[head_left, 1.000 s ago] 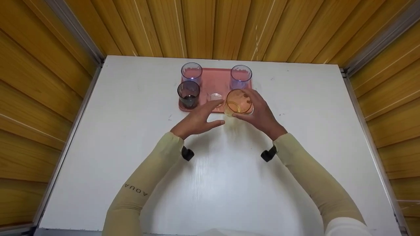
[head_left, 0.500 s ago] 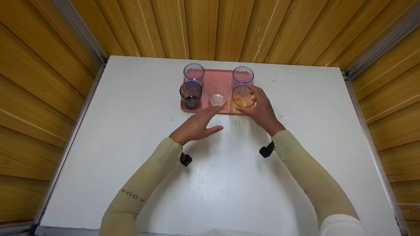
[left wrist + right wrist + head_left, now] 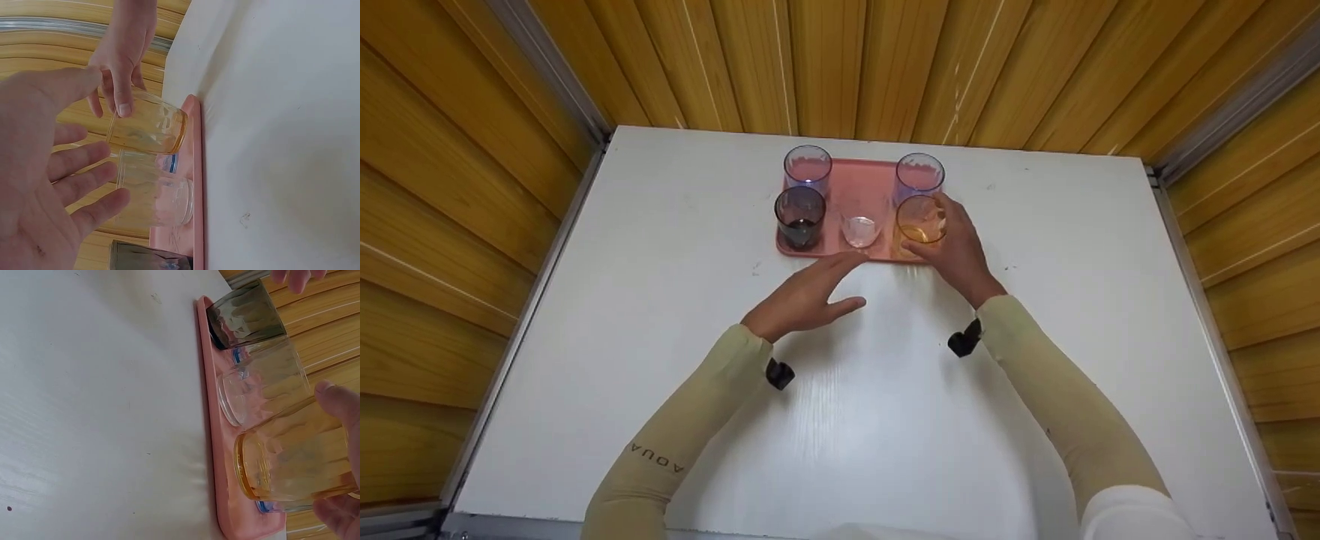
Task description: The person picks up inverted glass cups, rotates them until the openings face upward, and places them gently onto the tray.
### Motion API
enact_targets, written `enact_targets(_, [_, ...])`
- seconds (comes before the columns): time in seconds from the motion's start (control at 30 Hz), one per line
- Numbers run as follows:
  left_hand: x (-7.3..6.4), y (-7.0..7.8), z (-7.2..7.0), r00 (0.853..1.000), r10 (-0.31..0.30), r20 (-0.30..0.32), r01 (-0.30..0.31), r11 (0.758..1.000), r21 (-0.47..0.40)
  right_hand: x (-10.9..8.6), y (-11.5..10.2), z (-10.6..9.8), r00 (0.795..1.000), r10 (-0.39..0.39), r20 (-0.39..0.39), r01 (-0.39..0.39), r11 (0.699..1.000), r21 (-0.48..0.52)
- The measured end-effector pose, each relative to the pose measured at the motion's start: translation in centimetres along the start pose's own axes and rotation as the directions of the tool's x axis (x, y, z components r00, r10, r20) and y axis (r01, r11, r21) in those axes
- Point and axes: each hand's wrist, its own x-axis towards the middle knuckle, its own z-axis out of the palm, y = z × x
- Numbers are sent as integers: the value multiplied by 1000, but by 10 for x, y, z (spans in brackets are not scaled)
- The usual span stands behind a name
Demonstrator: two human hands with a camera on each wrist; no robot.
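My right hand (image 3: 960, 251) grips an amber glass (image 3: 919, 217) by its upper side, thumb in front and fingers behind. In the right wrist view the amber glass (image 3: 295, 453) stands upright, its base at the near right corner of a pink tray (image 3: 861, 176). To its left on the tray is a clear glass (image 3: 860, 232). My left hand (image 3: 802, 296) holds nothing; its fingers reach toward the tray's front edge, thumb spread apart. In the left wrist view, the left palm (image 3: 34, 169) faces the glasses with fingers extended.
A dark grey glass (image 3: 800, 217) stands at the tray's near left corner. Behind are two bluish glasses, one at the far left (image 3: 808, 171) and one at the far right (image 3: 919, 176). The tray lies on a white table (image 3: 840, 420) with wooden panels (image 3: 825, 67) behind it.
My right hand has moved the amber glass right and into the tray's near right corner. The left hand has drawn back a little from the clear glass, toward the table's front.
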Motion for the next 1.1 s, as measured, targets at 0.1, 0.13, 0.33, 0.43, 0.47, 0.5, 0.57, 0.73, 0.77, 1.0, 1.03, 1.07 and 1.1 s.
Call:
enact_targets(0.1, [-3, 0, 0, 1000, 6, 1, -6, 1000, -8, 3, 2, 2, 1000, 20, 7, -20, 1000, 1])
enact_targets(0.13, [-3, 0, 0, 1000, 11, -3, -11, 1000, -8, 3, 3, 3, 1000, 29, 10, -29, 1000, -1])
enact_targets(0.33, [-7, 2, -1, 1000, 24, -9, -24, 1000, -13, 6, 8, 6, 997, 70, 31, -70, 997, -9])
enact_targets(0.43, [-8, 2, -1, 999, 32, -19, -32, 999, -8, 7, 9, 6, 996, 78, 35, -78, 997, -5])
enact_targets(0.47, [-9, 2, -1, 999, 36, -24, -36, 999, -4, 8, 10, 7, 996, 79, 33, -79, 997, -2])
enact_targets(0.5, [-9, 2, 0, 999, 43, -30, -43, 999, 2, 8, 10, 7, 996, 80, 32, -80, 997, 2])
enact_targets(0.57, [-10, 2, 1, 998, 52, -39, -51, 999, 10, 8, 10, 7, 996, 83, 32, -83, 997, 3])
enact_targets(0.73, [-10, 3, 2, 999, 43, -30, -43, 999, -5, 8, 12, 7, 993, 108, 45, -108, 994, -7])
enact_targets(0.77, [-10, 4, 2, 999, 40, -28, -40, 999, -7, 8, 12, 6, 993, 112, 46, -112, 994, -12])
enact_targets(1.0, [-9, 4, 3, 997, 65, -47, -64, 998, 12, 5, 14, 4, 998, 70, -3, -71, 996, -57])
enact_targets(1.03, [-9, 4, 2, 997, 63, -49, -63, 998, 14, 5, 14, 3, 998, 58, -14, -59, 996, -67])
enact_targets(1.07, [-9, 5, 2, 997, 60, -51, -60, 998, 14, 4, 15, 2, 999, 48, -23, -50, 996, -76])
enact_targets(1.1, [-9, 5, 1, 997, 55, -52, -54, 998, 15, 4, 15, 1, 999, 40, -32, -42, 996, -84])
